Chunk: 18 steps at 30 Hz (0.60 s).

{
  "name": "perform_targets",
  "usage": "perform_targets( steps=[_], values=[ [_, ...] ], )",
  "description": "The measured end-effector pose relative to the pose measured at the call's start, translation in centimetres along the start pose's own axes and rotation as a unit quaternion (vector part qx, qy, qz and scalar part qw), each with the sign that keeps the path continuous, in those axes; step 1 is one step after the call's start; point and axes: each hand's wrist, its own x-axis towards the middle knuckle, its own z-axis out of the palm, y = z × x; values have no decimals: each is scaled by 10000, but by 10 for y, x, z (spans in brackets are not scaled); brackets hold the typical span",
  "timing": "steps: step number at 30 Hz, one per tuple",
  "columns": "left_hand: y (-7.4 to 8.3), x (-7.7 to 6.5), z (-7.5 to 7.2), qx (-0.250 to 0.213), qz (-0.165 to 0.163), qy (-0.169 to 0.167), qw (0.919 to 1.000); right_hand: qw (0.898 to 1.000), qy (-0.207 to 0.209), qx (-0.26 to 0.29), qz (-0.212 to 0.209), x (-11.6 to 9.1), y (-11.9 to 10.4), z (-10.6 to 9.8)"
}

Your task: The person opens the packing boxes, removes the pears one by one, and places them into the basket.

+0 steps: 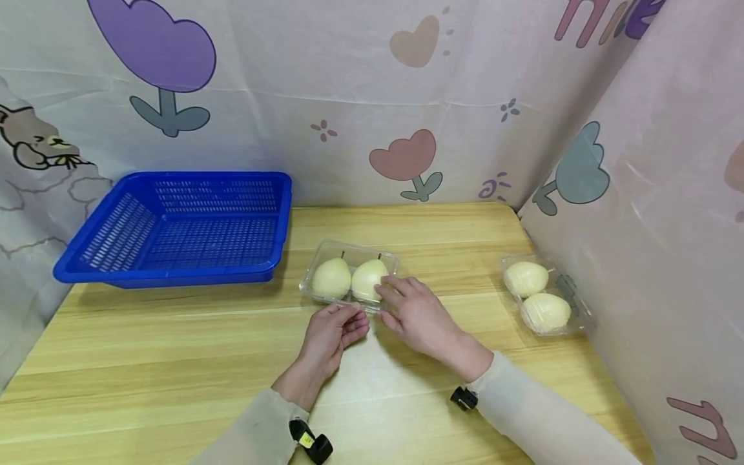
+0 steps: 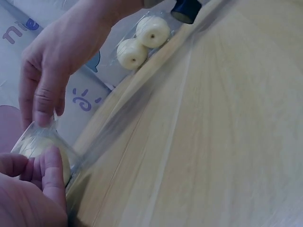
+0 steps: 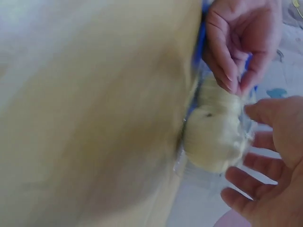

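Observation:
A clear plastic container (image 1: 325, 245) sits mid-table with two pale yellow pears (image 1: 331, 279) side by side in it, their thin stems pointing to the back. At its near edge my left hand (image 1: 330, 336) pinches the plastic rim between thumb and index finger, the other fingers loosely bent. Over the right end reaches my right hand (image 1: 421, 316), fingertips right at the right-hand pear (image 1: 366, 281) and the container's side. The right wrist view shows the fingers (image 3: 258, 163) of that hand spread and loosely bent around the container's end.
A blue plastic basket (image 1: 279, 226) with perforated walls stands at the back left. Near the table's right edge lies another clear container (image 1: 572, 290) with two pears (image 1: 545, 312). Printed cloth (image 1: 349, 64) hangs along the back and the right side of the wooden table (image 1: 174, 361).

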Motion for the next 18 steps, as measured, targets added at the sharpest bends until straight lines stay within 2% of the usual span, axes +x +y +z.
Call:
perform_targets(
  steps=[2, 4, 8, 12, 18],
  values=[
    [-1, 0, 1, -76, 36, 54, 9999, 9973, -139, 624, 356, 2, 3, -5],
    [-2, -2, 2, -120, 58, 98, 9999, 9876, -148, 1319, 839, 5, 8, -10],
    [-3, -4, 4, -127, 61, 130, 9998, 9518, 89, 2402, 1906, 11, 20, -15],
    [-4, -4, 5, -107, 41, 161, 9998, 9220, 97, 2801, 2671, 15, 31, -13],
    [-6, -5, 7, -86, 55, 145, 9998, 8792, -167, 3474, 3255, 16, 30, -4]
  ],
)
